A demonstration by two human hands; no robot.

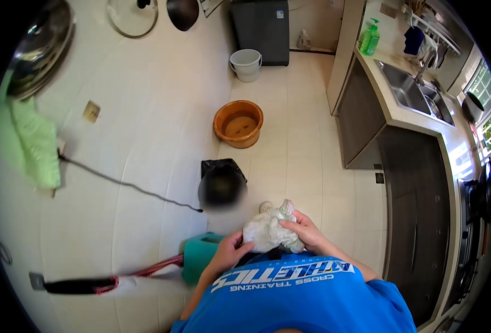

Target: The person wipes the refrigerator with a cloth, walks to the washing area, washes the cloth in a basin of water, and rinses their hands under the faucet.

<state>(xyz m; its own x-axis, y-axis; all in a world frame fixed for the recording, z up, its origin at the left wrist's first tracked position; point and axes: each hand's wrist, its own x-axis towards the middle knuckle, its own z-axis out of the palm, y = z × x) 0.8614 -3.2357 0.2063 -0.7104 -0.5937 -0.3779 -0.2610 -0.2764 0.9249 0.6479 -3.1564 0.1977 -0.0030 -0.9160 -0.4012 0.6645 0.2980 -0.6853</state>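
A crumpled whitish cloth or bag [267, 230] with faint green marks is stretched between my two hands, close in front of the blue shirt. My left hand [231, 251] grips its left edge, thumb on top. On the other side, my right hand [305, 230] pinches the upper right part between thumb and fingers. The undersides of both hands are hidden. Just beyond the hands, a small round pale object [265, 207] shows near the floor. A bin with a black liner [223, 183] stands ahead to the left, partly blurred.
An orange-brown basin [238, 124] and a grey bucket [246, 65] stand along the left wall. A teal container [200, 258] is beside my left forearm. To the right run a counter [406, 119] and a sink [403, 86]. A black cord [129, 186] hangs along the wall.
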